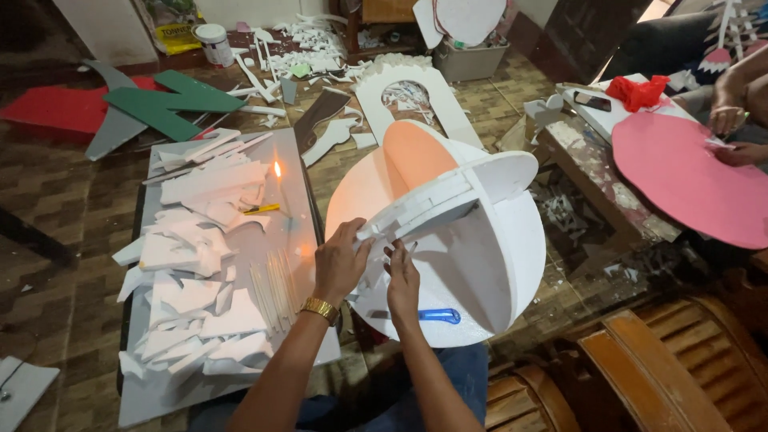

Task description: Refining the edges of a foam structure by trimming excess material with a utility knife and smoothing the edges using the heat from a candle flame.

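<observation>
Assembly step: left hand (340, 260) grips a foam strip (416, 206) on the foam sphere (448, 240); right hand (402, 276) presses alongside, fingers apparently flat. Next: steady alignment, firm pressure.

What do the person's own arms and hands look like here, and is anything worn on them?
Both forearms are bare, with no sleeves or gloves in view. The left hand has a gold-coloured metal link wristband, probably a watch, on its wrist. The right hand and its wrist carry nothing visible: no band, and no ring that can be made out.
</observation>
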